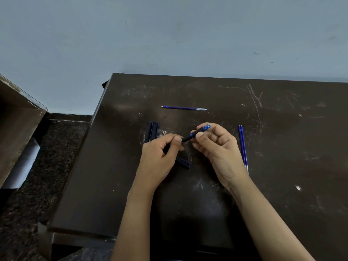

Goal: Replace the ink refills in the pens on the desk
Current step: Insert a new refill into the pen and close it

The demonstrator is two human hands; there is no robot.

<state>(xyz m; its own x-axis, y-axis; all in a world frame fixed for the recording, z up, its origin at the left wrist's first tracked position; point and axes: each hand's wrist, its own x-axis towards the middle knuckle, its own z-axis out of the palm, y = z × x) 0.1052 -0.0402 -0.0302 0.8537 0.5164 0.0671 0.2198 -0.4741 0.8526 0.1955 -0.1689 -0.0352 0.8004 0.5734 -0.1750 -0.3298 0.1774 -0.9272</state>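
I hold a dark pen (190,136) with a blue tip end between both hands above the middle of the dark desk (282,166). My left hand (160,157) grips its lower barrel; the rear end (183,162) sticks out below that hand. My right hand (216,146) pinches the blue front section (206,127). Two more dark pens (151,131) lie side by side just left of my hands. One blue refill (183,108) lies crosswise farther back. Two blue refills (243,147) lie together to the right of my right hand.
The desk's left edge (88,151) drops to a speckled dark floor (37,166). A brown cabinet (17,125) stands at the far left. A pale blue wall (169,34) runs behind the desk. The desktop is scratched.
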